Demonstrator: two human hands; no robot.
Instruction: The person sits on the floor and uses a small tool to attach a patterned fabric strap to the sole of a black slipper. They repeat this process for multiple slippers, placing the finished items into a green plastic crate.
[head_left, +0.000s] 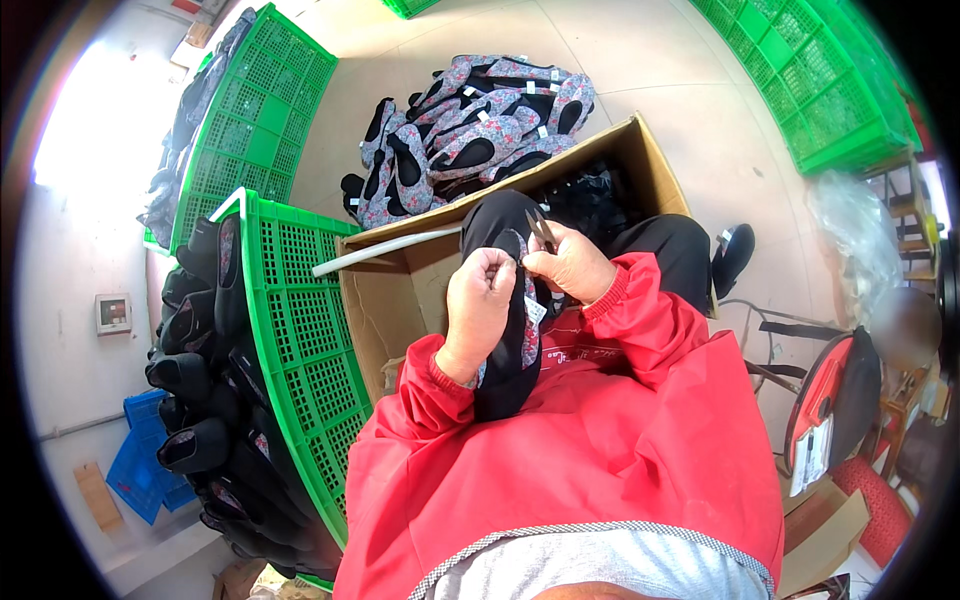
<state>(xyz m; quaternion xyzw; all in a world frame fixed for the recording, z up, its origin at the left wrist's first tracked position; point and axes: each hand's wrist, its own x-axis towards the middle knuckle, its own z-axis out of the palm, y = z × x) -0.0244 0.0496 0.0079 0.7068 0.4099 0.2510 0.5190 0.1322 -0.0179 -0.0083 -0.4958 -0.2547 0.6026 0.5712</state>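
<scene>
While gripping dark metal snips [540,229] (right hand [575,265]), seemingly pinching floral-and-black fabric shoe [530,342] (left hand [477,305]); probably unfinished, with remainder unclear.

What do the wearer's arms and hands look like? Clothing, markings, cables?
Both arms: loose, plain red long sleeves, wrinkled, ending in snug, gathered red cuffs at the wrists. Left hand and right hand are ungloved. No cables or printed markings visible on the sleeves.
</scene>
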